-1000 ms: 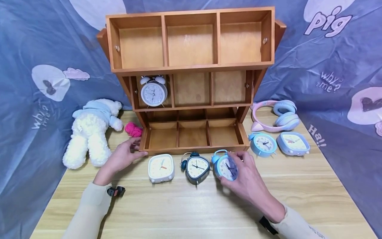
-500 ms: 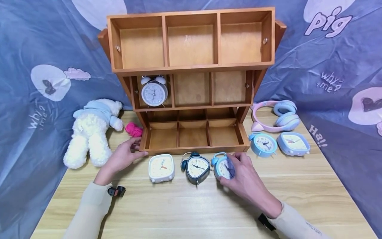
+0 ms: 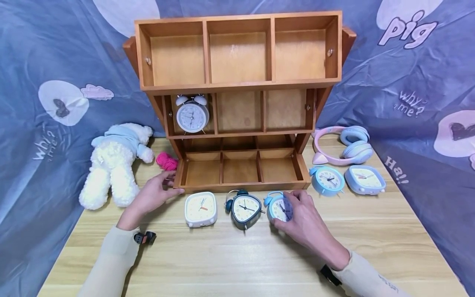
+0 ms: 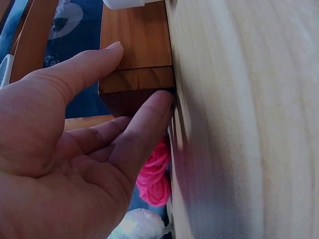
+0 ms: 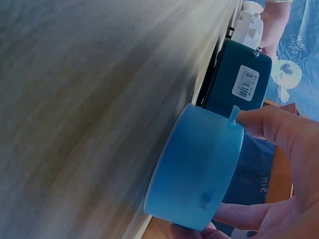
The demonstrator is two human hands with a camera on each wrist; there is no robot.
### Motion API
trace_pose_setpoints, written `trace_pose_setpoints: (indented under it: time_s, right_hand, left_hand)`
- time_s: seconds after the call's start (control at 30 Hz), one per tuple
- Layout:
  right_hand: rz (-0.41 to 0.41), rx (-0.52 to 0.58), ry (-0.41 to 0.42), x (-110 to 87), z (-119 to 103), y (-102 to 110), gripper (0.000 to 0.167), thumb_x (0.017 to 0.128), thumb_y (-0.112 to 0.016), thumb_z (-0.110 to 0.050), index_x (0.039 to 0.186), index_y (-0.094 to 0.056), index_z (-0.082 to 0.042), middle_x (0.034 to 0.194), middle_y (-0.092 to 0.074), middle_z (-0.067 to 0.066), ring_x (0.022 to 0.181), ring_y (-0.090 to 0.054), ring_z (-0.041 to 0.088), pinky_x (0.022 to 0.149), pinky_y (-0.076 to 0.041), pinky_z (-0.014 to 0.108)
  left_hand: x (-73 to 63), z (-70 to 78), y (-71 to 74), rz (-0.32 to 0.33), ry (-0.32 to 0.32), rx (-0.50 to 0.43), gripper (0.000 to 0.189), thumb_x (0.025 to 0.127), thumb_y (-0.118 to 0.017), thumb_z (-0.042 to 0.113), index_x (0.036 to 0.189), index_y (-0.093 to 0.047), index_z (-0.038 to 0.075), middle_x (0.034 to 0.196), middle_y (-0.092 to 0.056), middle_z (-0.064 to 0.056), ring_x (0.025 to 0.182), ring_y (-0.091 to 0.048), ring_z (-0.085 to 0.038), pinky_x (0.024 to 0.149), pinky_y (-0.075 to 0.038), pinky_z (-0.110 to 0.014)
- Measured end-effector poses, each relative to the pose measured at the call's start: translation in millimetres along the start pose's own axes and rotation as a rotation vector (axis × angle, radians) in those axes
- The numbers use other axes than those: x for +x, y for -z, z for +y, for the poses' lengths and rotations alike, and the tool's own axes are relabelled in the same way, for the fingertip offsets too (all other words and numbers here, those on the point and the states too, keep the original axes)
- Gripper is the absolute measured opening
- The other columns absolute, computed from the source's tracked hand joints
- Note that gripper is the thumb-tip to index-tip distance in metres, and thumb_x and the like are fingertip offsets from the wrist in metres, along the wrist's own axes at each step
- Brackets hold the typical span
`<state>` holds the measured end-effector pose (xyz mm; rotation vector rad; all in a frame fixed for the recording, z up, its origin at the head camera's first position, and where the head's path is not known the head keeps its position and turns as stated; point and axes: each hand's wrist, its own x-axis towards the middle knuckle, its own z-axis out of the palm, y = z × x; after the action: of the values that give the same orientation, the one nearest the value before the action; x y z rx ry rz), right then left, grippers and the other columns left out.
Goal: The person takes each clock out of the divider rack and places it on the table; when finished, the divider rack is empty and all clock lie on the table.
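Note:
My right hand (image 3: 309, 225) grips a light-blue alarm clock (image 3: 276, 207) standing at the right end of a front row on the table. In the right wrist view its round blue casing (image 5: 197, 164) sits between thumb and fingers. Left of it come a dark green triangular alarm clock (image 3: 245, 209) and a white square clock (image 3: 201, 209). My left hand (image 3: 154, 194) holds the lower left corner of a tiered wooden shelf (image 3: 241, 187). In the left wrist view the thumb lies on the shelf's front board (image 4: 137, 40), with the index finger against its side.
A white twin-bell clock (image 3: 192, 117) stands in the shelf's middle tier, left compartment. A plush bear (image 3: 115, 165) and pink yarn (image 3: 166, 161) lie left. Pink-and-blue headphones (image 3: 343, 144), another blue alarm clock (image 3: 327, 180) and a blue square clock (image 3: 365, 179) are at right.
My right hand has shifted slightly left on the light-blue alarm clock and covers more of its face's right side. The left hand stays at the shelf corner.

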<state>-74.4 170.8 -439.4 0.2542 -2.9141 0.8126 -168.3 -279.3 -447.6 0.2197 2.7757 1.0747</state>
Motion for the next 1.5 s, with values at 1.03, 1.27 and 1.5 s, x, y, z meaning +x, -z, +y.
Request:
trace_pose_setpoints:
  time_s: [1.03,1.27,1.5]
  right_hand:
    - [-0.026,0.06,-0.007,18.2,-14,13,0.087,0.092,-0.092,-0.044,0.158,-0.058,0.001,0.154,-0.058,0.025,0.138,-0.06,0.043,0.113,-0.056,0.064]
    - [0.034,0.088,0.071,34.2,-42,16,0.087,0.09,-0.093,-0.042,0.158,-0.059,0.0,0.152,-0.06,0.022,0.135,-0.063,0.04,0.11,-0.059,0.06]
    - [0.051,0.121,0.115,42.6,-61,19,0.084,0.093,-0.09,-0.04,0.161,-0.057,-0.004,0.155,-0.059,0.018,0.14,-0.062,0.038,0.114,-0.057,0.06]
  left_hand:
    - [-0.3,1.5,0.0,-0.001,-0.004,0.001,0.076,0.103,-0.084,0.031,0.161,-0.051,-0.006,0.133,-0.076,-0.026,0.125,-0.073,-0.042,0.108,-0.059,-0.06]
    - [-0.5,0.0,0.4,-0.001,-0.006,0.0,0.078,0.103,-0.084,0.031,0.161,-0.05,-0.006,0.133,-0.076,-0.027,0.125,-0.073,-0.043,0.108,-0.059,-0.06]
    - [-0.1,-1.1,0.3,0.0,-0.006,0.003,0.078,0.102,-0.084,0.032,0.161,-0.051,-0.006,0.132,-0.077,-0.026,0.124,-0.073,-0.042,0.109,-0.058,-0.061]
